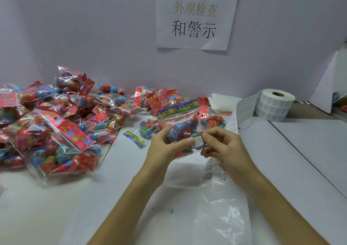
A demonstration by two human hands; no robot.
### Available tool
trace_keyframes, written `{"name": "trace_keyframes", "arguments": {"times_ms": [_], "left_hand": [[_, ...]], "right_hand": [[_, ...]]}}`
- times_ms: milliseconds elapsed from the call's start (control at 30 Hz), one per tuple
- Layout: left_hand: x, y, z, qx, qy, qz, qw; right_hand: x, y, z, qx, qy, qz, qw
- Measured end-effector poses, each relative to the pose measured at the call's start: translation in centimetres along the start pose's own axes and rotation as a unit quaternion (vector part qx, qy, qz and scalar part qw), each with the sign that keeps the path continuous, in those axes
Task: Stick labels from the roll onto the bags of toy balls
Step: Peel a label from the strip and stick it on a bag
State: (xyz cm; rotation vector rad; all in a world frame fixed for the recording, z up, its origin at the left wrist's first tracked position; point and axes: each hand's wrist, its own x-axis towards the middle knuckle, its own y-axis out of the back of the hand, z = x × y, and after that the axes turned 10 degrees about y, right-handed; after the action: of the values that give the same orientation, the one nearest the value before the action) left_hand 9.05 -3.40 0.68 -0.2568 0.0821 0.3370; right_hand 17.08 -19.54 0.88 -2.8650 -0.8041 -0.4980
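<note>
Holding one clear bag of toy balls [183,130] above the white table [300,160], we grip it with both hands. Our left hand [165,145] curls around the bag's left side, thumb stretched across the front toward a small white label [197,141]. Our right hand [219,145] closes on the bag's right edge, thumb and forefinger pinched just beside that label; the other fingers fold under, and we cannot tell what they touch. The label lies on the bag's front, right between our two thumbs.

A big heap of bags [56,124], red header cards and blue and red balls showing, fills the table's left side and runs along the wall behind our hands. A white paper sign [195,17] with black characters hangs on the wall above. An empty plastic sleeve [221,207] lies flat under our forearms, close to us. The label roll [274,104] stands at the far right, well apart from our hands, and its loose strip [238,115] of labels trails down toward the right hand. A single small bag [144,130] lies just left of the held one, touching the table.
</note>
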Motion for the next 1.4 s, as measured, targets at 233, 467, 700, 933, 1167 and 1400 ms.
{"name": "trace_keyframes", "arguments": {"times_ms": [233,467,700,933,1167,1400], "left_hand": [[-0.18,-0.15,0.17,-0.008,0.003,-0.005,1.0],[-0.13,-0.17,0.13,-0.04,0.031,-0.015,0.999],[-0.16,-0.09,0.14,-0.065,0.04,-0.004,0.997],[0.02,-0.17,0.4,-0.043,0.048,0.027,0.998],[-0.07,-0.07,-0.03,0.001,0.03,0.02,0.999],[0.25,-0.02,-0.34,0.045,0.041,0.025,0.998]], "right_hand": [[-0.36,-0.49,-0.13,-0.062,0.034,-0.005,0.997],[-0.21,-0.27,-0.08,-0.019,0.021,-0.008,1.0],[-0.02,-0.37,0.14,-0.007,0.02,-0.022,1.0],[0.05,-0.42,-0.01,0.012,0.002,-0.036,0.999],[-0.1,-0.68,0.31,-0.047,-0.013,-0.042,0.998],[-0.09,-0.33,0.18,-0.035,0.004,-0.062,0.997]]}}
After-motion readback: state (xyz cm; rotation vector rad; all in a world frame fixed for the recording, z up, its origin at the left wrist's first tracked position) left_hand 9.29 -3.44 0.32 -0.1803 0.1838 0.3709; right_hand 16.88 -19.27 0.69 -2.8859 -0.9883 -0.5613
